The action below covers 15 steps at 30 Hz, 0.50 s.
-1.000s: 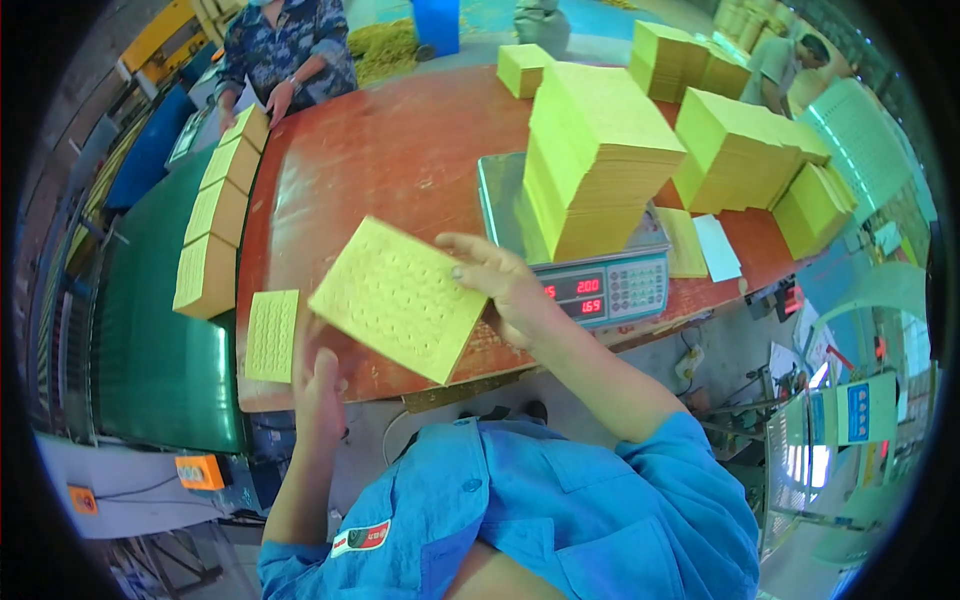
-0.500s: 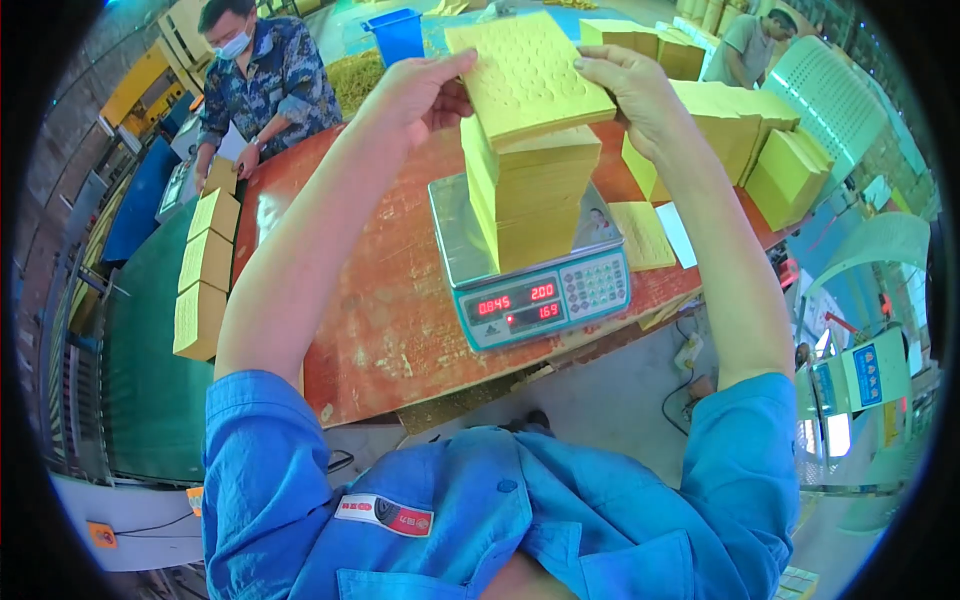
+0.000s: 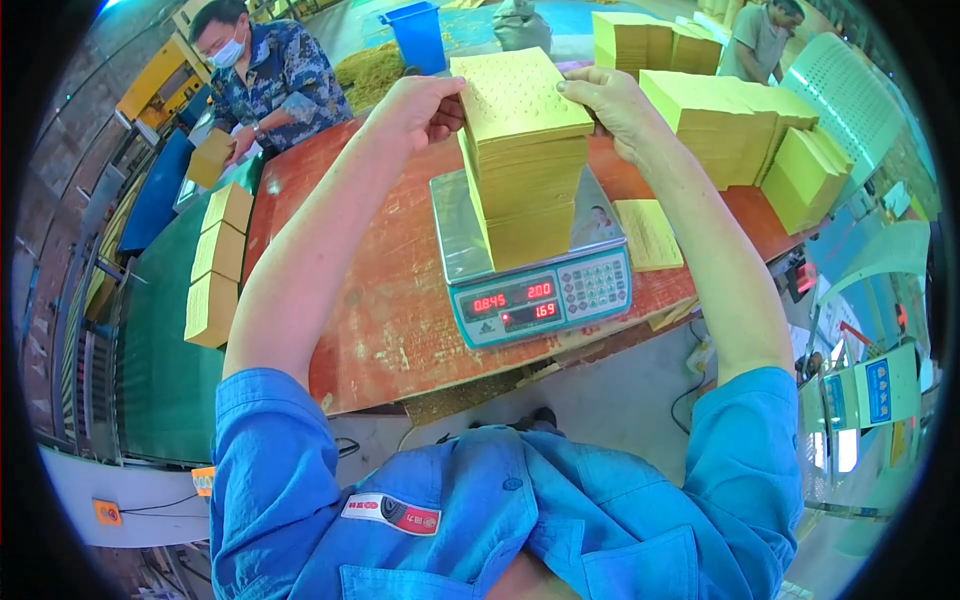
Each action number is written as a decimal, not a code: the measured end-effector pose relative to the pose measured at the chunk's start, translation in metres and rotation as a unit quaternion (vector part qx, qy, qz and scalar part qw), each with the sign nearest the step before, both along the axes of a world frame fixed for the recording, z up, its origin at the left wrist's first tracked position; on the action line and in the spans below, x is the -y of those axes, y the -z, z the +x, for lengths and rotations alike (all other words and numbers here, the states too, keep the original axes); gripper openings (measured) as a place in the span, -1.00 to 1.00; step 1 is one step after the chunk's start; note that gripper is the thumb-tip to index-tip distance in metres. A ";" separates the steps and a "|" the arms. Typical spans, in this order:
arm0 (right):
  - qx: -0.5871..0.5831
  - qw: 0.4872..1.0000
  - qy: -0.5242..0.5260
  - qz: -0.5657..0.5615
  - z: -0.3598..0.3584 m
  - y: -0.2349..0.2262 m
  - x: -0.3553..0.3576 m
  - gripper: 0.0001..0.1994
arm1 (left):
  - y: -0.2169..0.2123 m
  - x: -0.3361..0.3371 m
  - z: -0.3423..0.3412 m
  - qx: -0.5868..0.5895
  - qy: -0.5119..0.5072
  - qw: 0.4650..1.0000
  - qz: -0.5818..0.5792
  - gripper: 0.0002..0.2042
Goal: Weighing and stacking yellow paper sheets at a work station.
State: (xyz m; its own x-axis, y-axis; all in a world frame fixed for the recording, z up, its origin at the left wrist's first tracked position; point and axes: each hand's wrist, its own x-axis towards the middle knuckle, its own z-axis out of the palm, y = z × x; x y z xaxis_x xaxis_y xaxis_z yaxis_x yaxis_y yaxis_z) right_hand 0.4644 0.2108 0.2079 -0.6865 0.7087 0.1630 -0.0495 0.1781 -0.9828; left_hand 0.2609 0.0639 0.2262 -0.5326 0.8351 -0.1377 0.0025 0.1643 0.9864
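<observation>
Read as a clock face, the view puts the stack of yellow sheets (image 3: 535, 185) just past 12, on the scale (image 3: 478, 335). Its dimpled top sheets (image 3: 518, 95) lie between the hands — the left hand (image 3: 424, 110) gripping their edge at the stack's 10 o'clock, lower fingers curled, the right hand (image 3: 615, 104) pinching at 2. The step looks like settling these sheets squarely; the next move probably calls for aligned edges, then an even release. Red digits glow on the display (image 3: 540, 293) at the stack's 6; a chest label (image 3: 390, 514) at 7 and a blue sign (image 3: 878, 390) past 3 bear small print
</observation>
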 end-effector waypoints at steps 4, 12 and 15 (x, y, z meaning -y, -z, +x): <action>-0.007 1.000 -0.012 0.026 -0.003 0.005 0.001 -0.67 | 0.005 0.003 0.001 -0.004 -0.021 1.000 0.000 -0.84; -0.013 0.985 0.054 0.164 -0.003 0.019 -0.009 -0.69 | 0.008 0.007 0.018 -0.078 -0.036 0.996 0.015 -0.80; -0.005 0.978 0.064 0.198 -0.002 0.020 -0.004 -0.66 | 0.009 0.011 0.021 -0.127 -0.050 0.991 0.013 -0.76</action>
State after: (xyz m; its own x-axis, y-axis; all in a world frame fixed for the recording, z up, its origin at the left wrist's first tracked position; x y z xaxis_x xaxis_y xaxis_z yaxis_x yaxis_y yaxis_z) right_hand 0.4624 0.2144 0.1876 -0.5937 0.6680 0.4487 -0.0110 0.5508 -0.8345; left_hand 0.2817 0.0534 0.2168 -0.6272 0.7782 0.0326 0.2368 0.1505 0.9598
